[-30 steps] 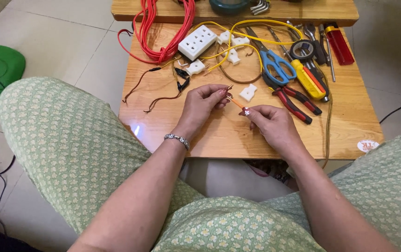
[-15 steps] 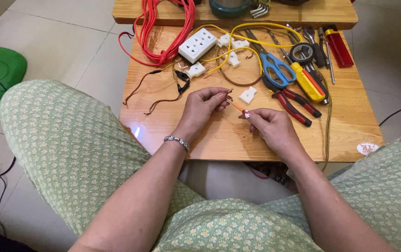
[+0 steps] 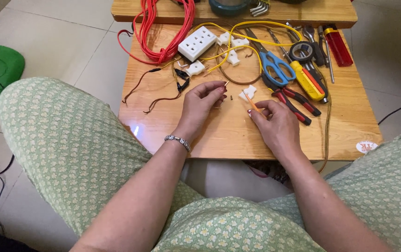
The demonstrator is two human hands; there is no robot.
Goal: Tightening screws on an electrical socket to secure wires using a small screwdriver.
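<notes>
A person seated at a low wooden worktop [image 3: 238, 135] works with both bare hands over its middle. The left hand [image 3: 200, 105] has its fingers pinched shut on a thin bare wire end [image 3: 226, 84] that pokes up past the fingertips. The right hand [image 3: 275, 123] has its fingers closed on a small orange-handled screwdriver [image 3: 252, 101], whose shaft tilts up and to the left, its tip just beside a small white plastic connector [image 3: 247, 92] lying on the worktop.

Half a second ago the two hands were close together, the screwdriver tip meeting the wire at the left fingertips. Now they are apart: the right hand has drawn back to the right with the screwdriver, and a tiny dark screw [image 3: 231, 97] lies on the worktop between the hands.

Beyond the hands lie a white multi-socket outlet block [image 3: 197, 43], a coil of red cable [image 3: 163, 32], yellow wire [image 3: 247, 25], blue-handled scissors [image 3: 275, 65], red-handled pliers [image 3: 296, 102] and a roll of black tape [image 3: 301, 49].
</notes>
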